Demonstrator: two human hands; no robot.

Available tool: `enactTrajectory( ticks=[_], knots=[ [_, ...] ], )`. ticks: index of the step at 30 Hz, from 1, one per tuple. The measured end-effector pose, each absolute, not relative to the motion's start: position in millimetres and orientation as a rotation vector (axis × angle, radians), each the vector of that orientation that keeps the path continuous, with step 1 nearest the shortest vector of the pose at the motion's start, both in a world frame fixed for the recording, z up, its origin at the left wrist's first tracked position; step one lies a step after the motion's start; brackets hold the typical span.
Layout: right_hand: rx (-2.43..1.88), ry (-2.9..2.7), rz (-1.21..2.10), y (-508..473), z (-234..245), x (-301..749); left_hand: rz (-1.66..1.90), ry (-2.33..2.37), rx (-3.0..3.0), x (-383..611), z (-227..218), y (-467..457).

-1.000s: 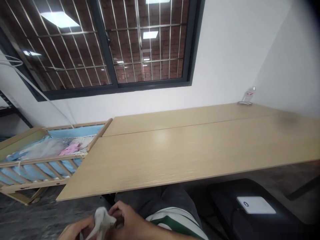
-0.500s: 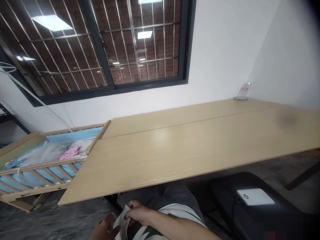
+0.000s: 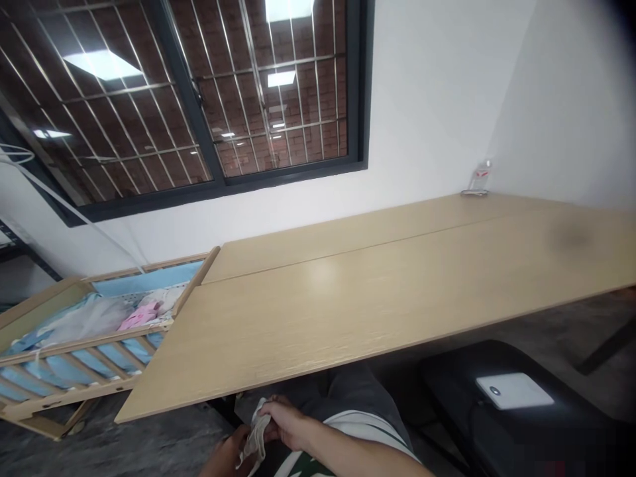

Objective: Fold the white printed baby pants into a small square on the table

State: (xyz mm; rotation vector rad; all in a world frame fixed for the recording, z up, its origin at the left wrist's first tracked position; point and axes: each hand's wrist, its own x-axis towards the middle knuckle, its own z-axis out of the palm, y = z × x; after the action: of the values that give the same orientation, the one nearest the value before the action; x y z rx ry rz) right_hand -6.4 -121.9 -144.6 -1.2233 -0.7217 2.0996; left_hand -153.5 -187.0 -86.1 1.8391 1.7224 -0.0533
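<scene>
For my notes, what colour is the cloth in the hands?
The cloth looks off-white; head view shows it best.

Setting: indoor room, mixed cues; home or office not settled. Domestic cue: slatted wooden crib [image 3: 99, 343] with blue lining [image 3: 149, 278], pink cloth [image 3: 142, 316] inside. Office-like cues: long pale worktop [image 3: 348, 298] along a plain white wall [image 3: 437, 99], black chair [image 3: 460, 368] near it, rectangular light panels [image 3: 104, 64] showing in the dark-framed window [image 3: 211, 152]. Beyond the glass: metal bars [image 3: 318, 60], brickwork [image 3: 330, 89]. Floor [image 3: 163, 430] grey, streaked.
</scene>
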Motion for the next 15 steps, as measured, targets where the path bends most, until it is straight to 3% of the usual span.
enactTrajectory(
  ticks=[7, 11, 15],
  knots=[
    [-1.13, -1.026, 2.157, -124.2, -141.7, -1.3, 0.016, 1.745, 1.967, -160.0, -81.9, -181.5],
    [-1.032, -1.46, 1.963, -132.4, -141.2, 3.4, 0.08, 1.775, 1.979, -178.3, -84.3, -181.0],
    [-1.304, -1.85, 1.73, -133.6, -138.9, 11.2, 0.252, 1.887, 1.986, -230.3, -89.4, -179.1]
  ],
)
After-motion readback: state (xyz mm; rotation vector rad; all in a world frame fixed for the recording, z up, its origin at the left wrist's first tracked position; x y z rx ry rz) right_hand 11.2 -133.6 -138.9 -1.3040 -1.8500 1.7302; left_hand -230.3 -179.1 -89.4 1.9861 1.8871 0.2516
